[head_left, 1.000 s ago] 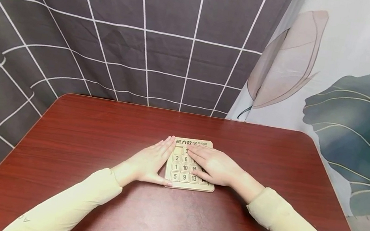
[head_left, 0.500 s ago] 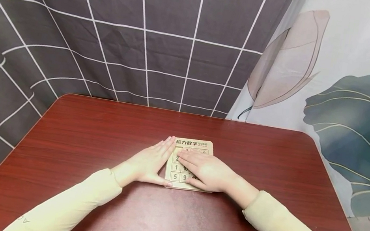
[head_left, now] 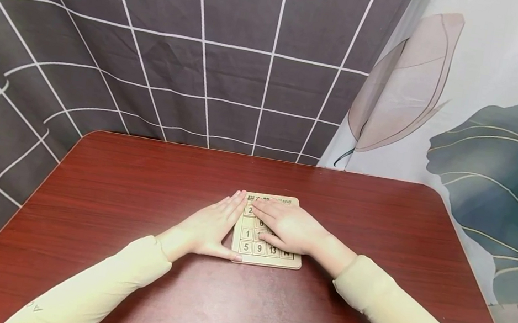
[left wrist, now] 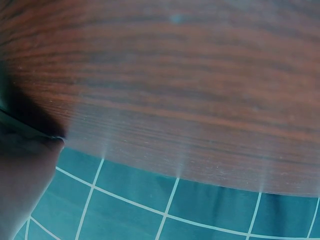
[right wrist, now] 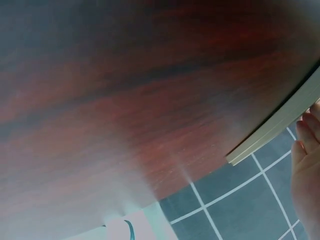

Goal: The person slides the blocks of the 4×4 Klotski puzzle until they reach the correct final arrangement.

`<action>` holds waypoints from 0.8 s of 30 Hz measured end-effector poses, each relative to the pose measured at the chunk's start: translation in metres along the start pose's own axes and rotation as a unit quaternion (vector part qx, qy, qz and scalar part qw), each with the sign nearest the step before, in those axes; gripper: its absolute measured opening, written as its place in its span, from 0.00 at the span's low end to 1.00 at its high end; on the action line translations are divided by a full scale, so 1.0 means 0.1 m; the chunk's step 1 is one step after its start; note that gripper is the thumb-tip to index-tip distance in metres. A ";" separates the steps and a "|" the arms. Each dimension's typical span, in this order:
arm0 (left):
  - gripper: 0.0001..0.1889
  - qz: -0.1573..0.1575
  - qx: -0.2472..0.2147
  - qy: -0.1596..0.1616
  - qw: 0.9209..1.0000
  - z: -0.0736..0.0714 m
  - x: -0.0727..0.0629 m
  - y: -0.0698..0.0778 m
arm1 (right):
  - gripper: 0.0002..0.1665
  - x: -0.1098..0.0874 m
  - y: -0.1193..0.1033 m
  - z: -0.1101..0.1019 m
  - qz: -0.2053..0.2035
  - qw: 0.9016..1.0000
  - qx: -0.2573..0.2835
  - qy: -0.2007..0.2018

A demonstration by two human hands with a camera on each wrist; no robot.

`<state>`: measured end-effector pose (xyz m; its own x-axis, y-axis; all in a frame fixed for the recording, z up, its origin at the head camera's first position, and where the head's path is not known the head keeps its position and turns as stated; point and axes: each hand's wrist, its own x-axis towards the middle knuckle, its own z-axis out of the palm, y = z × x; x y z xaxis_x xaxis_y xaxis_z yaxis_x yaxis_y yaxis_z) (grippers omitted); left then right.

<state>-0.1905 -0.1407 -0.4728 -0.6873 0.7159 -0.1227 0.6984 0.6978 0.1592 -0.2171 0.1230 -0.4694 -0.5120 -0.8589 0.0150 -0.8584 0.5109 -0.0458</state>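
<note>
A pale wooden number slide puzzle (head_left: 264, 261) lies flat on the table. My left hand (head_left: 209, 226) braces its left side, straight fingers along the upper left edge and thumb at the lower left corner. Across the puzzle's upper right lies my right hand (head_left: 294, 229), fingers extended. Its fingertips are right at the tile marked 2 (head_left: 250, 210), in the top left slot. Directly below that tile is a vacant slot. The right hand hides several tiles and part of the printed heading. In the right wrist view, the puzzle's side edge (right wrist: 270, 132) shows beside the fingers.
The red-brown wooden table (head_left: 135, 182) extends around the puzzle on all sides. Behind it hangs a dark grey curtain (head_left: 232, 74) with white grid lines. A pale curtain with leaf prints (head_left: 508, 143) hangs at the right.
The tile marked 2 has slid up from the second row into the top left slot, leaving the second-row slot vacant. My right hand went left and down, then up; the left stayed put.
</note>
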 end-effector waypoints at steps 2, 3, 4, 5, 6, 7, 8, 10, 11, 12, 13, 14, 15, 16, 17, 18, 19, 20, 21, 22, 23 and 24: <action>0.67 -0.001 0.001 -0.002 1.000 0.00 0.00 0.00 | 0.39 0.01 0.00 0.00 0.001 1.000 0.001 -0.002; 0.67 0.000 0.003 -0.003 1.000 0.00 0.00 0.00 | 0.39 0.00 0.00 -0.01 0.000 1.000 0.000 -0.002; 0.67 -0.001 0.003 -0.004 1.000 0.00 0.00 0.00 | 0.39 0.00 -0.01 -0.01 -0.003 1.000 0.001 0.000; 0.67 0.000 0.004 -0.004 1.000 0.00 0.00 0.00 | 0.39 -0.02 -0.02 -0.02 -0.006 1.000 0.001 0.003; 0.67 -0.001 0.003 -0.004 1.000 0.01 0.00 0.00 | 0.39 -0.03 -0.03 -0.02 -0.011 1.000 0.001 0.008; 0.67 -0.001 0.002 -0.004 1.000 0.01 0.00 0.00 | 0.38 -0.05 -0.05 -0.02 -0.017 1.000 0.002 0.013; 0.68 -0.002 0.002 -0.006 1.000 0.01 0.00 -0.01 | 0.38 -0.07 -0.07 -0.03 -0.024 1.000 0.002 0.018; 0.68 -0.006 0.003 -0.010 1.000 0.01 0.00 -0.01 | 0.37 -0.12 -0.11 -0.03 -0.043 0.999 0.000 0.030; 0.68 -0.006 0.004 -0.011 1.000 0.01 0.00 -0.01 | 0.37 -0.15 -0.13 -0.03 -0.052 0.998 0.000 0.036; 0.68 -0.006 0.003 -0.009 1.000 0.01 0.00 -0.01 | 0.37 -0.18 -0.15 -0.03 -0.063 0.997 0.000 0.041; 0.69 -0.007 0.004 -0.010 1.000 0.01 0.00 -0.01 | 0.37 -0.20 -0.17 -0.02 -0.073 0.996 0.000 0.047; 0.69 -0.007 0.005 -0.012 1.000 0.01 0.00 -0.01 | 0.38 -0.22 -0.20 -0.02 -0.083 0.995 0.001 0.053; 0.69 -0.007 0.005 -0.011 1.000 0.01 0.00 -0.02 | 0.38 -0.24 -0.22 -0.02 -0.092 0.994 0.000 0.059; 0.69 -0.006 0.004 -0.009 1.000 0.02 0.00 -0.02 | 0.38 -0.26 -0.23 -0.01 -0.102 0.993 -0.001 0.066; 0.69 -0.005 0.004 -0.008 1.000 0.02 0.00 -0.02 | 0.38 -0.27 -0.25 -0.01 -0.109 0.992 -0.004 0.071; 0.69 -0.004 0.003 -0.007 1.000 0.02 0.00 -0.02 | 0.38 -0.29 -0.26 -0.01 -0.116 0.990 -0.007 0.075; 0.69 -0.005 0.003 -0.009 1.000 0.02 0.00 -0.02 | 0.38 -0.30 -0.27 0.00 -0.120 0.990 -0.011 0.078; 0.69 -0.005 0.003 -0.010 1.000 0.03 0.00 -0.02 | 0.38 -0.30 -0.28 0.00 -0.123 0.989 -0.015 0.080; 0.69 -0.005 0.003 -0.010 1.000 0.03 0.00 -0.02 | 0.38 -0.31 -0.29 0.00 -0.125 0.989 -0.019 0.081; 0.69 -0.005 0.002 -0.010 1.000 0.03 0.00 -0.02 | 0.38 -0.31 -0.29 0.00 -0.126 0.989 -0.021 0.081; 0.69 -0.003 0.001 -0.008 1.000 0.02 0.00 -0.02 | 0.38 -0.31 -0.29 0.00 -0.125 0.989 -0.022 0.079; 0.68 -0.002 0.001 -0.007 1.000 0.02 0.00 -0.02 | 0.38 -0.31 -0.29 0.00 -0.123 0.989 -0.022 0.078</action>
<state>-0.1910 -0.1420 -0.4754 -0.6877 0.7128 -0.1382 0.6953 0.7013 0.1570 -0.1768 0.1347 -0.4688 -0.2824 -0.9433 0.1743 -0.9566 0.2906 0.0229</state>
